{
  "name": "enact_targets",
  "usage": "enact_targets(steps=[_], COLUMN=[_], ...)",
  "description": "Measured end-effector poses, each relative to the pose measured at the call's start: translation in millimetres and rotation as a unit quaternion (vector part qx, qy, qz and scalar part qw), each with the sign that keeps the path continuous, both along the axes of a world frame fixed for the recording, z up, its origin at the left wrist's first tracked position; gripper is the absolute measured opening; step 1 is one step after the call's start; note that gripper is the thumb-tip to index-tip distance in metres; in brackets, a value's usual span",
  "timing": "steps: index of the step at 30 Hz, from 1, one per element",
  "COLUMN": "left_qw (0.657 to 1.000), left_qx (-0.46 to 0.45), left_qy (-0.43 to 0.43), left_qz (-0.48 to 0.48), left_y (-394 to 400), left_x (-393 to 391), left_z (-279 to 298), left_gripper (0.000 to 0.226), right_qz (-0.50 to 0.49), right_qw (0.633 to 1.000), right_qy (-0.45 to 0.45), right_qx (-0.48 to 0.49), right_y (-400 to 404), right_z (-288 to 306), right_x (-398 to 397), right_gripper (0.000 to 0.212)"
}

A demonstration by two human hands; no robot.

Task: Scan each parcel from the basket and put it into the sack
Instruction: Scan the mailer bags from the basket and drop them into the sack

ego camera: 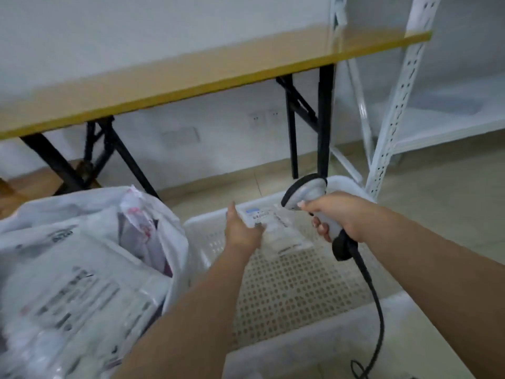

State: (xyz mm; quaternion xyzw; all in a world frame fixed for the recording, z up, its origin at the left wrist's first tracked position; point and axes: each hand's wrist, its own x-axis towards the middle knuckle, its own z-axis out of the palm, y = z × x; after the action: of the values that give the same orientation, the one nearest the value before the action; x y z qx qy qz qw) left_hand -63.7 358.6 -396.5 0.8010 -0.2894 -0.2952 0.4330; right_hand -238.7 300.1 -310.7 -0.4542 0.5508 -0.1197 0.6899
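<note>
Parcel (276,228), clear bag with label, held over white basket (287,296) by left hand (241,231); right hand (338,214) grips scanner (308,195). Basket otherwise bare. Sack (82,269) already full of parcels. Likely last scan, then into sack.

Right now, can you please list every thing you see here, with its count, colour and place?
parcel: one, clear plastic with a white label, held over the basket
basket: one, white, perforated, on the floor at centre
sack: one, white, left of the basket, holds parcels
scanner: one, grey and black, over the basket's far side
table: one, yellow top, black legs, behind
shelf rack: one, white, right
left hand: grips the parcel
right hand: grips the scanner
</note>
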Motion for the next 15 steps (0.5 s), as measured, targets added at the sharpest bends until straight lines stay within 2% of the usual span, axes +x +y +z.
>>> enact_targets(steps=[1,2,5,6,11,15], left_qw=[1.0,0.999,0.995,0.993,0.969,0.957], left_qx=[-0.012,-0.021,-0.095,-0.116,-0.209,-0.255], left_qy=[-0.013,-0.025,-0.009,0.015,0.127,0.135], left_qz=[-0.003,-0.001,0.002,0.01,0.037,0.014], left_y=[6.8,15.5,45.6,58.3,116.8,159.7], left_x=[-4.6,-8.2,-15.4,-18.8,-28.5,-30.6], left_z=[25.7,52.7,125.2,149.2,239.9,291.6], left_gripper=[0.087,0.079,0.015,0.008,0.022,0.032], right_qz=[0.003,0.008,0.022,0.022,0.024,0.033], right_qw=[1.0,0.999,0.992,0.989,0.974,0.953], right_qy=[-0.01,-0.018,-0.044,-0.053,-0.096,-0.129], right_qx=[-0.021,-0.043,-0.118,-0.138,-0.205,-0.272], right_y=[10.9,23.0,59.4,72.2,136.6,182.7], right_z=[24.3,48.6,117.0,137.1,216.8,264.6], right_x=[-7.4,-15.2,-40.9,-49.1,-77.7,-90.5], right_gripper=[0.023,0.019,0.015,0.017,0.021,0.022])
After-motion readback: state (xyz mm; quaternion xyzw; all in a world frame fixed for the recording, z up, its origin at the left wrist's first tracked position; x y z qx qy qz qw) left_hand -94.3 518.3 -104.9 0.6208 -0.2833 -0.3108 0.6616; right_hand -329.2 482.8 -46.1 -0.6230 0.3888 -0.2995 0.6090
